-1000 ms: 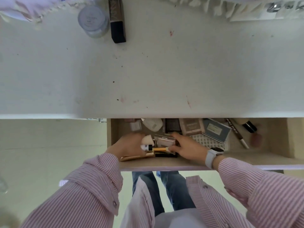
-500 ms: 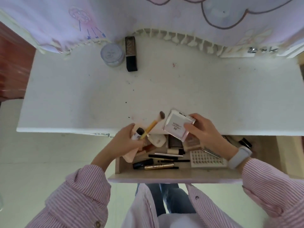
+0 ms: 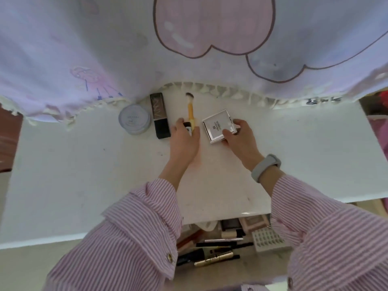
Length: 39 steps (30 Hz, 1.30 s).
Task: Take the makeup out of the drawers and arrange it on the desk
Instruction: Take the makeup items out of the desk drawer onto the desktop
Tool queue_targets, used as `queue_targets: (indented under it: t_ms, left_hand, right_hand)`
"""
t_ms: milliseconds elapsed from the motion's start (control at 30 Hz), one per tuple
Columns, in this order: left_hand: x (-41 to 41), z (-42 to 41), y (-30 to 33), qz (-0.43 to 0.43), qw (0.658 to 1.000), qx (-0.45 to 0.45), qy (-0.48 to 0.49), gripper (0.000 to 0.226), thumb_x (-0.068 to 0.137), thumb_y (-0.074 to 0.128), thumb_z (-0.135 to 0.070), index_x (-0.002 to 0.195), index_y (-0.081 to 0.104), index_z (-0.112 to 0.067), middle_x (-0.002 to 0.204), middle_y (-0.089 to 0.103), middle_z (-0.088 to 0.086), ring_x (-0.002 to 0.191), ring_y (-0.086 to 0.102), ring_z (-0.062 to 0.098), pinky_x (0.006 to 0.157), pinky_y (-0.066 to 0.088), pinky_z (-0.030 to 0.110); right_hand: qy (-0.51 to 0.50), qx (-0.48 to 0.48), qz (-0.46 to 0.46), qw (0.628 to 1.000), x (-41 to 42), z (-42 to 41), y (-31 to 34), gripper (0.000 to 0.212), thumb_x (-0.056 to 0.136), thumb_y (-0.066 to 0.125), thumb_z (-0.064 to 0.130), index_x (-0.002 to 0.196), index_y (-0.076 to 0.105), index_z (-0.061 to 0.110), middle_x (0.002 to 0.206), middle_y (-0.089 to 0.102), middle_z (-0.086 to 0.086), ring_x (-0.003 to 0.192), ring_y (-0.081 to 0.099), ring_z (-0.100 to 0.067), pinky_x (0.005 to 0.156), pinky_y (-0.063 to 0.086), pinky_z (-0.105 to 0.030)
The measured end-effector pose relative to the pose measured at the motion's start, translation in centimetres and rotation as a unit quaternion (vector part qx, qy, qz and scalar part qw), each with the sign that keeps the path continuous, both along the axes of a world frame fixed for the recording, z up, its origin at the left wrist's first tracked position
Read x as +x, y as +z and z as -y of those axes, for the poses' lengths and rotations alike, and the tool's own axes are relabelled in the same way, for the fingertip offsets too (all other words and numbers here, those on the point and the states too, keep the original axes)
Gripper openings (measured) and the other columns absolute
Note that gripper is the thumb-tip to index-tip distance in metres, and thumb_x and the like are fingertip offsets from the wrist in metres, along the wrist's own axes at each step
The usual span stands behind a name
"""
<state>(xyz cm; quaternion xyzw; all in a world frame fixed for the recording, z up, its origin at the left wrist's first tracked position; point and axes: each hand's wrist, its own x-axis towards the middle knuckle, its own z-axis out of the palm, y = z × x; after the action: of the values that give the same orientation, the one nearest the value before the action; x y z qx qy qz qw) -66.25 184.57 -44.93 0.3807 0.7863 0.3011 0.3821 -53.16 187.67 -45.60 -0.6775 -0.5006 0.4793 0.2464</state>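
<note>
Up at the far edge of the tabletop (image 3: 84, 185) now, both hands have come forward from the drawer, where half a second ago they were lifting things just above its front. Left hand (image 3: 184, 141) curls round a small white tube with a black cap (image 3: 187, 128) and a yellow-handled brush (image 3: 191, 114); a pale pink shape under that hand is too blurred to tell. Right hand (image 3: 239, 139) grips a white square compact (image 3: 219, 126) by its near corner, low over the surface, and whether it touches down I cannot tell.

White tabletop, speckled with small marks, and a pale lilac cloth (image 3: 105, 49) with big cartoon outlines hanging along the back. A round frosted jar (image 3: 134, 119) sits just beside a dark upright-lying box (image 3: 160, 115), both left of the brush. Nearer the person, the open drawer (image 3: 220, 269) shows pencils, a gold tube and a white grid tray (image 3: 267, 239).

Brush's long axis runs away from the person, bristles pointing at the cloth, handle end in the left hand. Compact sits slightly rotated, one corner toward the cloth. Pink striped sleeves, grey band on the right wrist (image 3: 265, 166).
</note>
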Motion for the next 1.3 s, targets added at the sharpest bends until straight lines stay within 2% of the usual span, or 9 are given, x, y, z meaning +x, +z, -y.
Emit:
queue_targets:
  t_ms: [167, 300, 367, 567, 733, 867, 1067, 1200, 1300]
  left_hand:
    - [-0.3, -3.2, -0.8, -0.048, 0.999, 0.005, -0.003, 0.05, 0.097, 0.041, -0.02, 0.142, 0.023, -0.007, 0.135, 0.037, 0.017, 0.116, 0.044, 0.03, 0.093, 0.035, 0.031]
    - [-0.8, -4.2, -1.1, -0.054, 0.997, 0.009, 0.058, 0.048, 0.097, 0.036, -0.013, 0.143, 0.019, -0.009, 0.123, 0.05, 0.02, 0.109, 0.051, 0.033, 0.081, 0.039, 0.034]
    - [-0.7, -4.3, -1.0, -0.053, 0.997, 0.013, 0.055, 0.056, 0.094, 0.039, -0.004, 0.144, 0.016, -0.011, 0.132, 0.04, 0.019, 0.115, 0.045, 0.033, 0.089, 0.038, 0.035]
    - [-0.5, -3.1, -1.1, -0.219, 0.971, 0.003, -0.098, 0.063, 0.088, 0.04, 0.004, 0.145, 0.017, -0.011, 0.154, 0.003, 0.014, 0.141, 0.003, 0.032, 0.113, 0.018, 0.043]
    - [-0.9, -1.5, -2.3, -0.298, 0.914, -0.008, -0.276, 0.055, 0.099, 0.023, -0.02, 0.146, 0.0, -0.005, 0.155, -0.007, 0.015, 0.142, -0.01, 0.031, 0.114, -0.006, 0.042]
    - [-1.5, -1.2, -3.0, -0.338, 0.886, -0.027, -0.317, 0.06, 0.1, 0.019, -0.03, 0.145, -0.01, -0.006, 0.153, -0.017, 0.014, 0.14, -0.019, 0.03, 0.112, -0.011, 0.042]
    - [-1.3, 0.4, -2.4, -0.353, 0.886, 0.013, -0.301, 0.058, 0.098, 0.023, -0.031, 0.147, 0.002, -0.008, 0.155, -0.002, 0.016, 0.143, -0.004, 0.03, 0.114, -0.006, 0.045]
    - [0.2, 4.9, -2.0, -0.308, 0.911, 0.128, -0.244, 0.054, 0.09, 0.027, -0.028, 0.138, 0.035, -0.004, 0.145, 0.034, 0.021, 0.136, 0.026, 0.038, 0.109, 0.012, 0.053]
    - [1.8, 10.5, -2.0, -0.284, 0.902, 0.21, -0.25, 0.039, 0.089, 0.039, -0.02, 0.126, 0.043, -0.009, 0.133, 0.048, 0.019, 0.125, 0.039, 0.03, 0.104, 0.031, 0.046]
  right_hand:
    - [-0.005, 0.019, 0.085, 0.996, -1.4, -2.5, -0.6, 0.031, 0.09, 0.051, 0.021, 0.117, 0.055, 0.007, 0.11, 0.062, -0.008, 0.089, 0.054, -0.021, 0.065, 0.032, -0.017]
    - [-0.009, 0.041, 0.138, 0.989, -1.5, -3.3, -1.2, 0.034, 0.09, 0.05, 0.02, 0.121, 0.054, 0.006, 0.123, 0.052, -0.014, 0.104, 0.053, -0.028, 0.075, 0.031, -0.016]
    - [0.009, 0.049, 0.163, 0.985, -1.4, -3.2, -1.1, 0.039, 0.091, 0.05, 0.018, 0.127, 0.048, 0.006, 0.128, 0.042, -0.013, 0.106, 0.052, -0.028, 0.077, 0.03, -0.015]
    - [0.175, 0.212, 0.301, 0.913, -0.9, -1.7, -1.2, 0.041, 0.087, 0.05, 0.016, 0.128, 0.05, 0.013, 0.132, 0.045, -0.014, 0.112, 0.047, -0.036, 0.081, 0.048, -0.044]
    - [0.265, 0.223, 0.307, 0.886, -0.6, -0.9, -2.3, 0.048, 0.085, 0.033, 0.024, 0.125, 0.054, 0.008, 0.13, 0.049, -0.022, 0.11, 0.05, -0.043, 0.081, 0.051, -0.048]
    - [0.295, 0.228, 0.298, 0.879, -0.6, -0.3, -2.5, 0.052, 0.083, 0.029, 0.023, 0.127, 0.051, 0.004, 0.136, 0.044, -0.025, 0.113, 0.048, -0.042, 0.085, 0.049, -0.047]
    - [0.28, 0.233, 0.235, 0.901, 0.8, 1.4, -2.2, 0.051, 0.086, 0.03, 0.02, 0.132, 0.045, 0.003, 0.143, 0.036, -0.022, 0.13, 0.036, -0.037, 0.097, 0.042, -0.041]
    - [0.24, 0.288, 0.173, 0.911, 3.3, 5.3, -0.9, 0.043, 0.086, 0.035, 0.015, 0.123, 0.052, 0.002, 0.131, 0.049, -0.017, 0.12, 0.042, -0.023, 0.096, 0.036, -0.021]
    - [0.231, 0.296, 0.111, 0.92, 6.3, 10.1, -0.5, 0.034, 0.086, 0.039, 0.01, 0.113, 0.057, 0.003, 0.112, 0.058, -0.014, 0.101, 0.051, -0.018, 0.082, 0.046, -0.021]
